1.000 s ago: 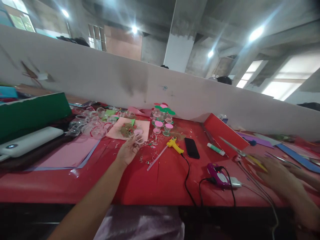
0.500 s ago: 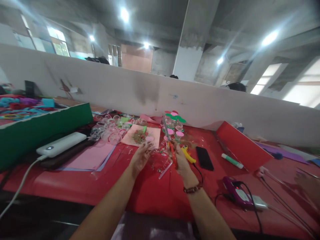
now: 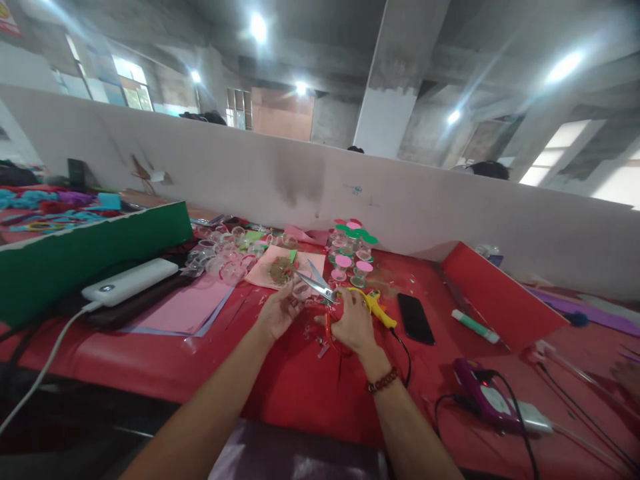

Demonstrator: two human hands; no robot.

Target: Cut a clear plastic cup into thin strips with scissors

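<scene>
My right hand [image 3: 353,323] grips a pair of scissors [image 3: 320,288] by the red-orange handles, with the blades spread apart and pointing left. Between the fingers and thumb of my left hand [image 3: 280,310] is a small clear plastic cup [image 3: 301,289], partly hidden by the fingers. The scissor blades reach over or beside this cup; whether they touch it I cannot tell. Just right of my right hand lies a yellow glue gun [image 3: 380,312]. Scraps and clippings [image 3: 315,333] are strewn on the red table between the hands.
Several clear cups with pink discs [image 3: 364,267] stand beyond my hands. A pink sheet [image 3: 265,263] bears a brownish patch, and more clear cups [image 3: 227,257] pile behind. A phone [image 3: 416,319], glue stick [image 3: 475,327], purple power strip [image 3: 485,397] and white power bank [image 3: 130,280] lie around.
The scissors have swung from pointing away, blades together, to pointing left with blades spread, near the cup. My right hand has turned with them; my left hand keeps the cup.
</scene>
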